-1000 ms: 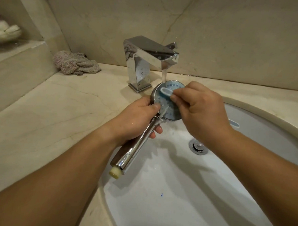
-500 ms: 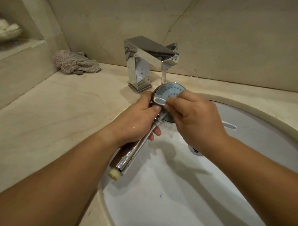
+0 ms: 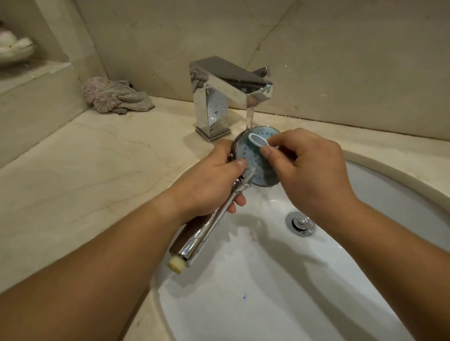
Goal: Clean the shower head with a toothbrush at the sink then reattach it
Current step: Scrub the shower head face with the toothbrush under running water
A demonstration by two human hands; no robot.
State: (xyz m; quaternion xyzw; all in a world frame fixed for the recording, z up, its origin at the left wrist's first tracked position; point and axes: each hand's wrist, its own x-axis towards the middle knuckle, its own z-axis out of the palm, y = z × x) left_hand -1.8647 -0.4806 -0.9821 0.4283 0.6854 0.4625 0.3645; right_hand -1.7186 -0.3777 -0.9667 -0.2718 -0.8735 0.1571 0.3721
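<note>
From the head camera, the left hand point(image 3: 213, 180) grips the chrome shower head point(image 3: 260, 169) at its neck, thumb laid against the edge of the round blue spray face, fingers curled round the handle. The handle's long axis runs from the face, just under the tap, down and back toward the person's left, ending in a cream threaded fitting over the near rim of the sink point(image 3: 369, 267). The right hand point(image 3: 311, 171) pinches a white toothbrush point(image 3: 257, 140) close to its head, which lies flat on the upper part of the face. Water falls from the chrome faucet point(image 3: 227, 93) onto the top of the face. The face lies between both hands, tilted up toward the camera, so the brush can sweep across it; scrubbing looks under way, reattaching not yet.
</note>
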